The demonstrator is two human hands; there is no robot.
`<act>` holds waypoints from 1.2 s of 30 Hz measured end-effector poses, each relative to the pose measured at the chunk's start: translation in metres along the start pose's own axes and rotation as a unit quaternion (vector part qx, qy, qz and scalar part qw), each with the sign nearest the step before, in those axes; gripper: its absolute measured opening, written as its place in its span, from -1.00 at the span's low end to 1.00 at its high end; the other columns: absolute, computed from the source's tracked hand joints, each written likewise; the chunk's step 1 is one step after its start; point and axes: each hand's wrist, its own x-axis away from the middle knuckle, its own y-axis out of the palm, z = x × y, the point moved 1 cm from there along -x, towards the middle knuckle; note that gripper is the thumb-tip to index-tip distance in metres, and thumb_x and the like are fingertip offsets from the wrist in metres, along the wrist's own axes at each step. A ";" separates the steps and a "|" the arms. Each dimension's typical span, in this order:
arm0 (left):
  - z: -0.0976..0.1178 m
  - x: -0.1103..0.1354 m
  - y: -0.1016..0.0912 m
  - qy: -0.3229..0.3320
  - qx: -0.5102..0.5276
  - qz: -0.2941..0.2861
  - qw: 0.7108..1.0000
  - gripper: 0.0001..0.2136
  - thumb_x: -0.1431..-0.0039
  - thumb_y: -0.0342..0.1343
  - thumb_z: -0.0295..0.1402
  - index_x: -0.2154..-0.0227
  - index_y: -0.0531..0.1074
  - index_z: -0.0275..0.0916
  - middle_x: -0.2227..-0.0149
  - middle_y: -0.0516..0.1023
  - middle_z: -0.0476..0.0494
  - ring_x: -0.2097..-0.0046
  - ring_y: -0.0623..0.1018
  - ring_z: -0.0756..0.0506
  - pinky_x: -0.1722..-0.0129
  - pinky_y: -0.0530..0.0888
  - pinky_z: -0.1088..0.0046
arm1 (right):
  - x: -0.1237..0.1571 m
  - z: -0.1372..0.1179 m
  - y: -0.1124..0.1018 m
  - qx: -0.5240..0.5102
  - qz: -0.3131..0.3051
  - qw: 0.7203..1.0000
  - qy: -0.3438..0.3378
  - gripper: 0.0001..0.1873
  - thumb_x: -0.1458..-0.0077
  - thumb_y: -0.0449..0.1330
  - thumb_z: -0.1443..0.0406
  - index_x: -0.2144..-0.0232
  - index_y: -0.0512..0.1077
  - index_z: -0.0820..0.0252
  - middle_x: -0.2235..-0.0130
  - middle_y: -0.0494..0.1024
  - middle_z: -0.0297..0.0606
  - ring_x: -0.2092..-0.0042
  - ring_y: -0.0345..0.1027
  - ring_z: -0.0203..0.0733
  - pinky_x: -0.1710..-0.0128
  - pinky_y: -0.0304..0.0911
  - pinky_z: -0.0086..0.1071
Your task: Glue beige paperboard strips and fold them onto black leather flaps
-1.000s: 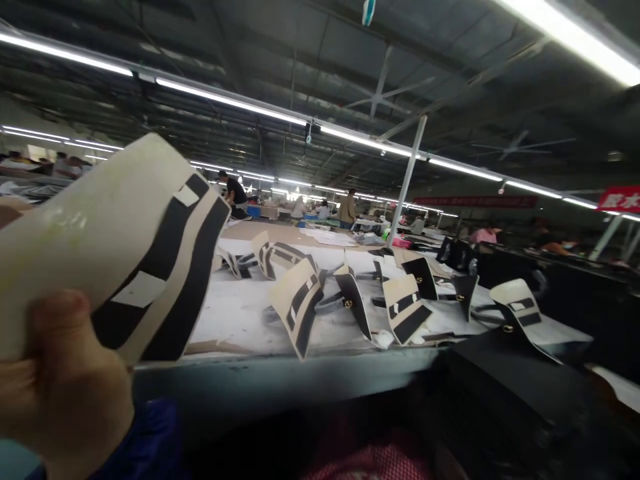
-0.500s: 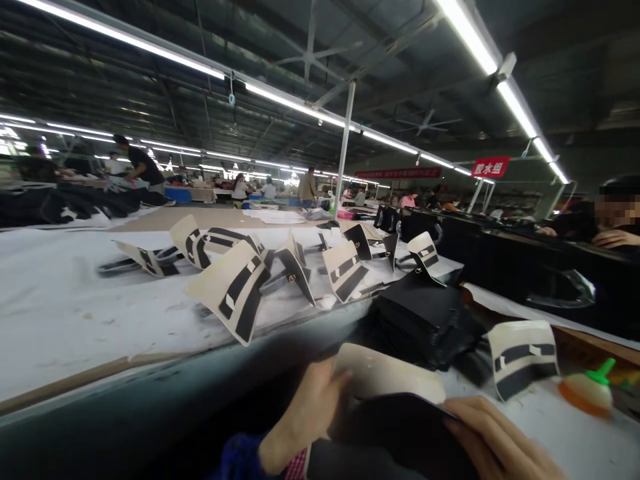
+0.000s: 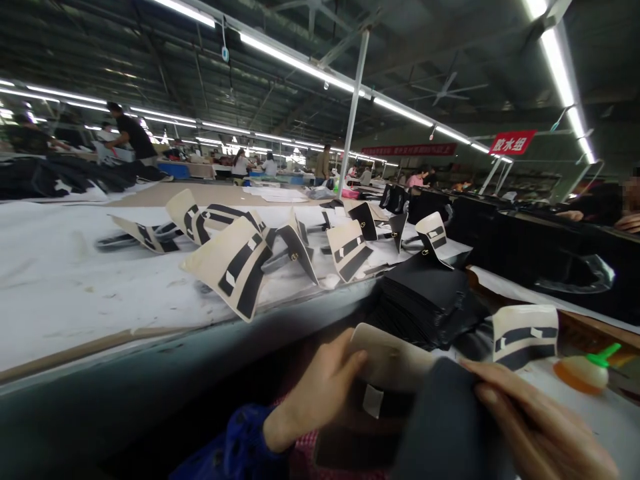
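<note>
My left hand (image 3: 325, 383) grips the left edge of a beige-backed panel (image 3: 393, 347), thumb on its near face. A dark strip with a small white patch crosses that panel. My right hand (image 3: 537, 413) pinches the upper edge of a smooth black panel (image 3: 440, 420), which overlaps the beige one. Whether the two are joined or separate I cannot tell; the lower parts are blurred. Just beyond my hands lies a stack of black panels (image 3: 425, 293). To the right stands another beige panel with black strips (image 3: 525, 333).
Several bent beige-and-black panels (image 3: 235, 263) stand on the white-covered table (image 3: 100, 300) ahead. A squeeze bottle with green nozzle (image 3: 585, 370) lies at right. Black bags (image 3: 545, 257) line the right side. Co-workers, one a person in dark clothing (image 3: 133, 133), are farther off.
My right hand has raised and turned the black panel more upright, uncovering the beige panel's dark strip and white patch. My left hand still grips the beige edge. The view has tilted down slightly.
</note>
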 end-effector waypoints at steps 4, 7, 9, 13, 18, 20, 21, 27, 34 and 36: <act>0.012 0.008 0.008 -0.022 0.047 -0.009 0.999 -0.71 -0.37 0.06 -0.15 0.09 0.49 -0.26 0.29 0.57 -0.03 0.28 0.52 -0.05 0.28 0.41 0.49 | -0.015 -0.029 0.022 -0.066 -0.055 0.995 -0.040 -0.71 -0.34 0.13 0.33 -0.03 0.53 -0.03 0.23 0.61 -0.29 0.31 0.55 -0.23 0.28 0.49 -0.47; 0.021 0.014 0.011 -0.004 0.076 -0.028 0.997 -0.69 -0.32 0.13 -0.15 -0.02 0.47 -0.20 0.19 0.62 -0.06 0.22 0.57 -0.08 0.20 0.46 0.47 | -0.022 -0.042 0.026 -0.094 -0.095 0.988 -0.074 -0.73 -0.34 0.15 0.28 0.00 0.56 -0.07 0.32 0.56 -0.35 0.38 0.50 -0.33 0.36 0.43 -0.57; 0.025 0.017 0.012 -0.004 0.086 -0.035 0.996 -0.67 -0.33 0.12 -0.15 -0.06 0.46 -0.18 0.10 0.63 -0.09 0.10 0.59 -0.12 0.08 0.48 0.43 | -0.023 -0.044 0.022 -0.088 -0.100 0.987 -0.093 -0.74 -0.34 0.18 0.22 -0.03 0.55 -0.11 0.37 0.52 -0.37 0.44 0.45 -0.36 0.42 0.39 -0.61; 0.026 0.020 0.011 -0.012 0.081 -0.039 0.996 -0.63 -0.38 0.04 -0.15 -0.16 0.37 -0.15 -0.02 0.60 -0.12 -0.04 0.56 -0.15 -0.03 0.45 0.38 | -0.025 -0.042 0.016 -0.045 -0.067 0.994 -0.076 -0.74 -0.36 0.15 0.17 0.00 0.58 -0.09 0.46 0.43 -0.39 0.54 0.32 -0.42 0.48 0.33 -0.61; 0.028 0.020 0.008 0.010 0.031 -0.047 0.998 -0.62 -0.42 -0.02 -0.20 -0.21 0.35 -0.16 -0.02 0.59 -0.12 0.06 0.56 -0.09 -0.02 0.44 0.41 | -0.032 -0.040 0.019 -0.008 -0.105 0.984 -0.144 -0.71 -0.35 0.14 0.26 -0.05 0.56 -0.03 0.55 0.34 -0.43 0.60 0.23 -0.44 0.56 0.24 -0.65; 0.029 0.020 0.007 0.012 0.020 -0.048 0.999 -0.62 -0.43 -0.04 -0.22 -0.23 0.34 -0.15 -0.01 0.59 -0.11 0.07 0.56 -0.08 0.00 0.45 0.42 | -0.034 -0.039 0.019 0.003 -0.109 0.980 -0.165 -0.68 -0.34 0.13 0.29 -0.08 0.53 -0.03 0.55 0.32 -0.44 0.61 0.22 -0.45 0.59 0.20 -0.66; 0.030 0.021 0.007 0.015 0.014 -0.047 0.999 -0.62 -0.43 -0.04 -0.23 -0.23 0.34 -0.15 -0.02 0.59 -0.12 0.07 0.56 -0.08 0.00 0.45 0.42 | -0.034 -0.038 0.019 0.007 -0.109 0.979 -0.170 -0.67 -0.34 0.13 0.29 -0.09 0.52 -0.03 0.56 0.31 -0.45 0.61 0.21 -0.45 0.59 0.19 -0.66; 0.030 0.022 0.006 0.032 -0.010 -0.053 0.998 -0.62 -0.43 -0.05 -0.25 -0.24 0.33 -0.16 -0.01 0.60 -0.12 0.04 0.58 -0.08 -0.01 0.45 0.47 | -0.033 -0.035 0.019 0.002 -0.117 0.977 -0.181 -0.61 -0.35 0.12 0.34 -0.17 0.46 -0.02 0.53 0.31 -0.44 0.59 0.20 -0.45 0.58 0.18 -0.66; 0.033 0.024 0.007 0.026 -0.028 -0.054 0.998 -0.60 -0.43 -0.04 -0.27 -0.26 0.31 -0.18 -0.08 0.59 -0.15 0.02 0.60 -0.07 -0.01 0.47 0.50 | -0.034 -0.035 0.019 -0.011 -0.116 0.976 -0.184 -0.60 -0.34 0.13 0.35 -0.17 0.45 -0.01 0.52 0.32 -0.44 0.58 0.21 -0.46 0.56 0.20 -0.68; 0.034 0.025 0.007 0.032 -0.037 -0.059 0.997 -0.59 -0.42 -0.04 -0.28 -0.27 0.30 -0.19 -0.07 0.60 -0.16 0.05 0.62 -0.08 0.01 0.49 0.48 | -0.035 -0.036 0.018 -0.020 -0.118 0.975 -0.189 -0.59 -0.34 0.14 0.35 -0.19 0.43 0.00 0.52 0.32 -0.45 0.59 0.22 -0.47 0.55 0.20 -0.70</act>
